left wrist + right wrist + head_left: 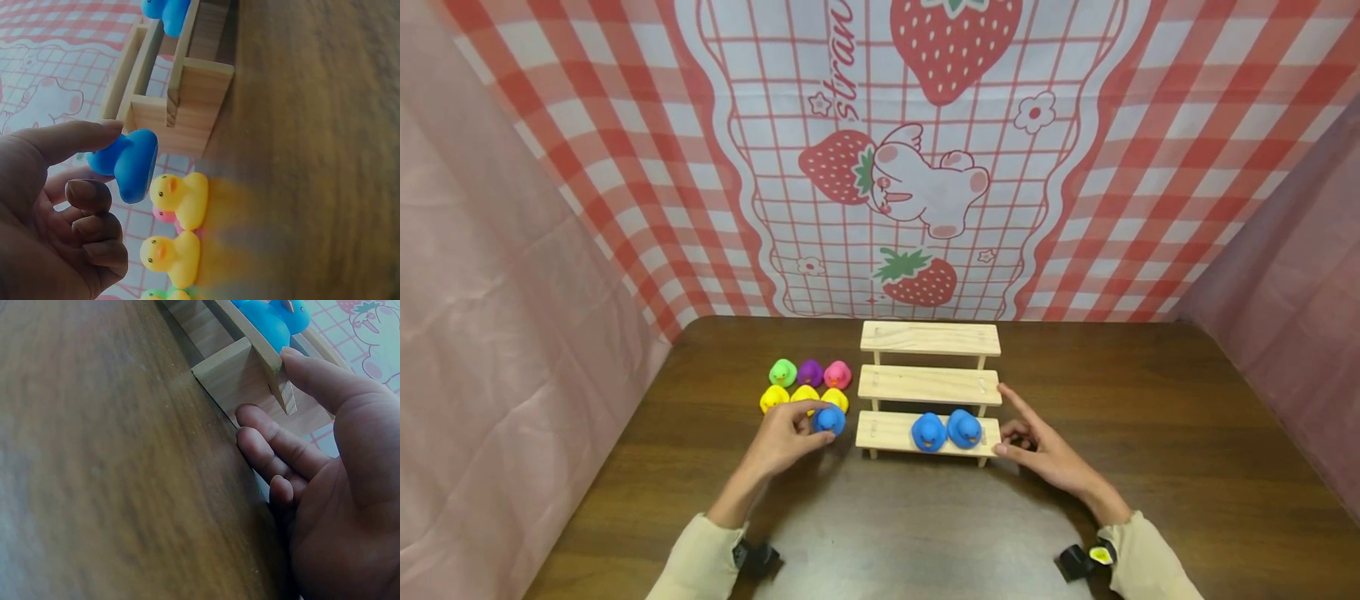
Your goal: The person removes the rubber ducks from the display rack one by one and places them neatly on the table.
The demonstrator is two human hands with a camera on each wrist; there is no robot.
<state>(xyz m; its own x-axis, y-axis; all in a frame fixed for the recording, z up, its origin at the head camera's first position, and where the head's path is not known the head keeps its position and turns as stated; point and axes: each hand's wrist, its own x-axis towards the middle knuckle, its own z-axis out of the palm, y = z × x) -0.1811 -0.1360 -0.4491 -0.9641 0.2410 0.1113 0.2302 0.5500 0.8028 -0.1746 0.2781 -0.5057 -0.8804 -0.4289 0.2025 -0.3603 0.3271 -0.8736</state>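
My left hand [781, 440] pinches a blue rubber duck [829, 421] between thumb and fingers, just left of the wooden three-step rack [891, 429]. In the left wrist view this blue duck [134, 164] is held tilted above the yellow ducks. Two more blue ducks, one [929, 433] beside the other [965, 429], sit on the right half of the lowest step. At the rack's right end, my right hand [1051, 457] touches the lowest step with its thumb, while its index finger reaches to the middle step. The other right fingers are loosely bent beside the rack's side panel [234, 372].
Left of the rack, a row of yellow ducks [774, 398] stands in front of a green duck [782, 372], a purple duck [810, 372] and a pink duck [838, 374]. A strawberry-print cloth [925, 208] hangs behind the brown wooden table [1150, 400].
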